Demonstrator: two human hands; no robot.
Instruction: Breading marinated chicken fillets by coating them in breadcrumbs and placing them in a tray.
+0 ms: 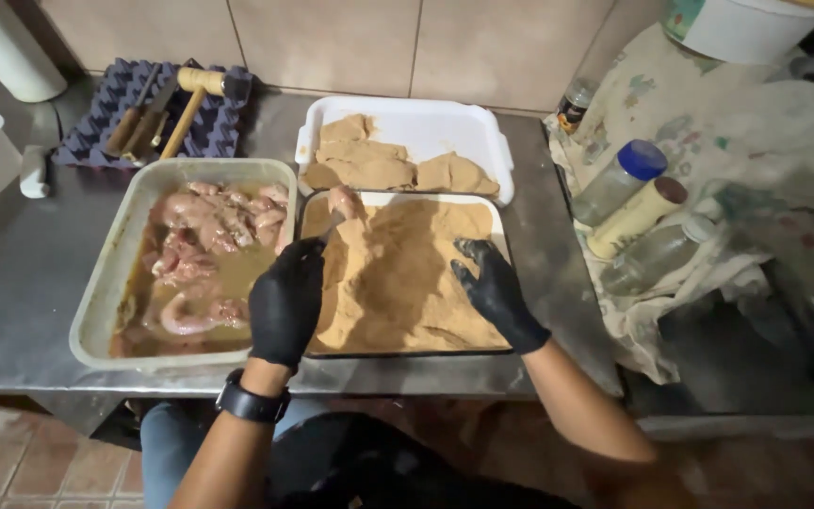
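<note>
Left hand (286, 300): black-gloved, watch at the wrist, fingers clenched on a thin utensil that lifts a raw meat piece (342, 201) over the far left corner of the crumb tray
Right hand (494, 287): black-gloved, fingers released and spread, resting on the breadcrumbs (398, 273) at the tray's right side
Crumb tray (407, 353): dark-rimmed, heaped with tan crumbs, at the near edge of the steel tabletop (21, 273)
Marinade tub (96, 302): clear plastic, just left of the crumb tray, holding pale pink meat in brownish liquid
White tray (445, 127): beyond the crumb tray, carrying breaded cutlets (379, 165) (already coated, laid flat)
Far left: a wooden mallet (195, 94) on a purple egg carton (96, 123)
Right: bottles (628, 203) lying on a patterned cloth (708, 123)
</note>
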